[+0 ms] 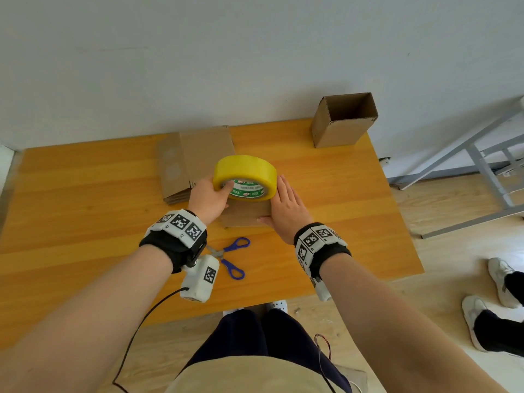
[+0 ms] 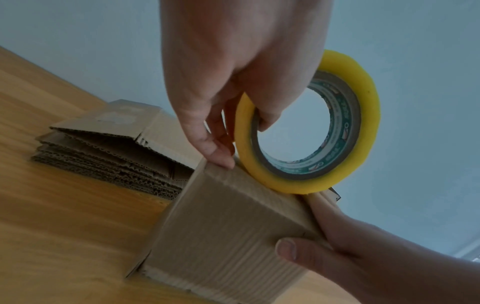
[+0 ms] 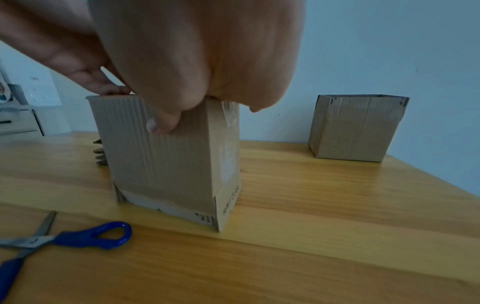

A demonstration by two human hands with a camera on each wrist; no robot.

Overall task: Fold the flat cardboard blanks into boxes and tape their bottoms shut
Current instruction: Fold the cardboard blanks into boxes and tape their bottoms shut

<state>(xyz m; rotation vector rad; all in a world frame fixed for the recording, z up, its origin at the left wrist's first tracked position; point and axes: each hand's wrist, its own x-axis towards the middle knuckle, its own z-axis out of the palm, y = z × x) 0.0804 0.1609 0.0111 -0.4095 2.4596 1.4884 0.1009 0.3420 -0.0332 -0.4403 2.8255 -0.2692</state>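
Observation:
A folded cardboard box point(image 1: 246, 215) point(image 2: 228, 226) point(image 3: 161, 164) stands upright at the middle of the wooden table point(image 1: 85, 194). My left hand point(image 1: 211, 198) point(image 2: 221, 82) grips a yellow tape roll point(image 1: 245, 171) point(image 2: 291, 185), thumb through its core, and holds it on the box's upper face. A left fingertip touches the box's top left edge. My right hand point(image 1: 286, 211) point(image 2: 363, 257) point(image 3: 207, 51) clasps the box's right corner, thumb on the near face. The upper face is hidden under the roll.
A stack of flat cardboard blanks point(image 1: 195, 160) point(image 2: 116, 148) lies behind the left hand. A finished open box point(image 1: 344, 120) point(image 3: 358, 127) stands at the far right corner. Blue-handled scissors point(image 1: 229, 256) point(image 3: 78, 238) lie near the front edge. Another person's feet point(image 1: 499, 279) stand right of the table.

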